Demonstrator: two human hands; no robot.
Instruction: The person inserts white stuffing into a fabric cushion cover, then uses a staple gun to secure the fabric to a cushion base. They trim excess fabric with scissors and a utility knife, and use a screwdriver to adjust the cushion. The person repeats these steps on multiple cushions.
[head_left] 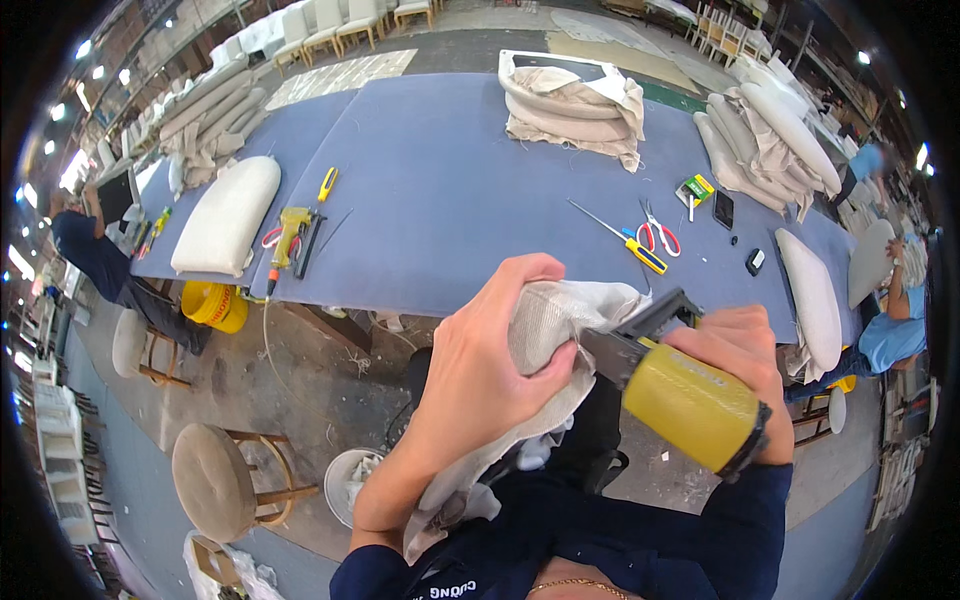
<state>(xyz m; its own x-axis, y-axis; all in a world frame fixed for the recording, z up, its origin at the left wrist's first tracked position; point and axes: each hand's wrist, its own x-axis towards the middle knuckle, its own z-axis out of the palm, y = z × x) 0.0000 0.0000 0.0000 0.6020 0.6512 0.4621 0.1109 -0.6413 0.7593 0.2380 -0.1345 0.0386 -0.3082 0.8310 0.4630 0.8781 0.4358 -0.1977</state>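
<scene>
My left hand [475, 365] is closed around a beige fabric-covered piece [540, 325], thumb pressing the cloth down near its edge. Loose cloth from it hangs below my wrist toward my lap. In my right hand [740, 345] is a yellow and black staple gun [695, 405], fingers wrapped round its handle. The gun's black nose points left and meets the fabric close to my left thumb; whether it presses on it I cannot tell. The piece's underside is hidden.
On the blue table [420, 190] lie a screwdriver [645, 255], red-handled pliers [658, 235], a phone [723, 209] and a second staple gun [288, 240]. Upholstered pads [230, 215] and a fabric-covered stack [570, 110] rest there too. A stool [212, 480] stands lower left; other people work at both sides.
</scene>
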